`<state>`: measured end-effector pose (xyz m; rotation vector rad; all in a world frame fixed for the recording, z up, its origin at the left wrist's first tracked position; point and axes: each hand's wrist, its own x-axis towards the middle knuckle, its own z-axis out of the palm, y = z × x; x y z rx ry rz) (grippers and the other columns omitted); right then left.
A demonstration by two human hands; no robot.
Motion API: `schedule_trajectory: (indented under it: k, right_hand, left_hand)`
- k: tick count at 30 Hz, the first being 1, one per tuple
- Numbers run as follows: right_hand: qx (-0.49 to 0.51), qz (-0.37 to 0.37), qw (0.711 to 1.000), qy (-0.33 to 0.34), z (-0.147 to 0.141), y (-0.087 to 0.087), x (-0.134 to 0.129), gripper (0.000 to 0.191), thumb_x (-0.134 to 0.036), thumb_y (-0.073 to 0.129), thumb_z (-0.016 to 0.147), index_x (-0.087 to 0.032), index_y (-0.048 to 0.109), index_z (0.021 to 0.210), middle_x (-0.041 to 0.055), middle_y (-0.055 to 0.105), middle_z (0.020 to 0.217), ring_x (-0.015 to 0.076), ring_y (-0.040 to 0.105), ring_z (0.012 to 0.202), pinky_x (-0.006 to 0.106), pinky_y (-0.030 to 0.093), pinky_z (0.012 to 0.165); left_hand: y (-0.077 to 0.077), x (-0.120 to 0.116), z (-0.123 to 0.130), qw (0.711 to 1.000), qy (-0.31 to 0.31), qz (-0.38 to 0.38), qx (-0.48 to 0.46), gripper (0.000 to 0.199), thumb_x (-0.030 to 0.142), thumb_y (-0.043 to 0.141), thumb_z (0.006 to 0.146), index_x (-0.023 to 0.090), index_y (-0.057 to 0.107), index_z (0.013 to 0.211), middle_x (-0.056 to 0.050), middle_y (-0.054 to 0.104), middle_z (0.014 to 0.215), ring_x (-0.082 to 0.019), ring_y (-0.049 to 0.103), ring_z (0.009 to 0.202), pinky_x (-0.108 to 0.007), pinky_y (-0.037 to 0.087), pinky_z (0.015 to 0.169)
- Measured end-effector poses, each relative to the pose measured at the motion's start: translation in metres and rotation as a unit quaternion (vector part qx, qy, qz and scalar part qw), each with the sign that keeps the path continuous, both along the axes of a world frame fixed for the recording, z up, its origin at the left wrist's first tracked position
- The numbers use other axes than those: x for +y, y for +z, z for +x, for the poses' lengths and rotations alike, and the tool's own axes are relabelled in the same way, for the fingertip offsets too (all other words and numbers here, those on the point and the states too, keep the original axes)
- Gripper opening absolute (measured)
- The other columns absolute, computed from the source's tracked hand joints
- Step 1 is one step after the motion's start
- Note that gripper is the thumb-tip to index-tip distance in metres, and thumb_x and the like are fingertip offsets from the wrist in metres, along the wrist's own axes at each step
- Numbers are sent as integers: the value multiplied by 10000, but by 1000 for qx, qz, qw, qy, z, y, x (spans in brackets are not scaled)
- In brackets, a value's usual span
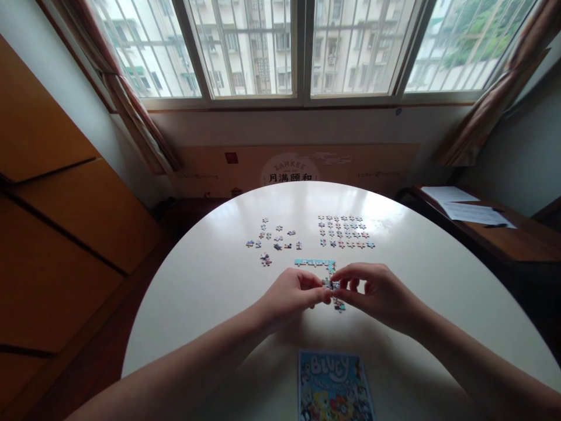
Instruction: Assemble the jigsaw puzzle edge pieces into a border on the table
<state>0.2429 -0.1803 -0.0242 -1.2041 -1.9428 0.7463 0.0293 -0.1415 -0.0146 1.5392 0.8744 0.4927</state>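
Observation:
My left hand (302, 292) and my right hand (372, 287) meet over the white table, fingertips pinched together around small jigsaw puzzle pieces (328, 283). Fingers partly cover these pieces, so their exact number is unclear. Just beyond my hands lies a joined strip of puzzle (313, 262), light blue along its top and turning down at its right end. More joined pieces (339, 305) show below my right fingertips. Loose pieces (279, 228) are scattered to the upper left, with a small clump (266, 259) nearer my left hand. Several others (342, 232) stand in rows at the upper right.
A blue picture sheet reading "Bluey" (335, 389) lies at the near side of the round white table (184, 304). Right of the table, a brown desk (495, 240) holds white papers (464, 204) and pens. Behind are a barred window and curtains; an orange cabinet (65, 216) stands left.

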Motion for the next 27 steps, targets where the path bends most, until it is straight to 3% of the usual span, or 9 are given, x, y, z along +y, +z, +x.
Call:
schedule_trajectory:
  k: [8,16,21,24,27]
  right_hand:
    - [-33,40,999,-11,-3,-6,0,90,-301,734,863,-221,744,903,2,723,755,106,633,613,224,460,538]
    - [-74,43,996,-25,-3,-8,-2,73,-285,690,882,-246,737,921,-10,706,767,107,608,605,239,443,532]
    - [-101,54,993,-22,-6,-11,-5,87,-310,670,898,-264,735,934,-16,697,775,116,608,610,260,469,564]
    - [-108,61,992,-33,-6,-13,-5,137,-337,670,901,-274,731,1006,-15,699,788,118,616,611,261,472,559]
    - [-103,65,992,-43,-1,-14,-3,179,-340,650,917,-277,726,1067,-11,701,798,114,620,610,253,474,553]
  left_hand:
    - [-3,0,-2,1000,-4,-2,-18,248,391,789,749,146,765,773,-25,673,678,-127,554,643,-259,409,631]
    - [5,2,-10,996,-2,83,45,289,436,684,843,167,771,901,-59,726,823,-168,627,744,-285,475,671]
    - [9,1,-10,986,10,132,105,245,379,639,856,170,766,833,-51,723,790,-165,621,715,-277,459,645]
    - [16,11,-18,975,18,158,154,259,382,611,862,174,763,829,-46,723,789,-166,617,712,-276,443,643]
    - [27,36,-46,948,59,194,246,276,386,583,853,173,755,817,-43,711,761,-178,609,691,-282,408,616]
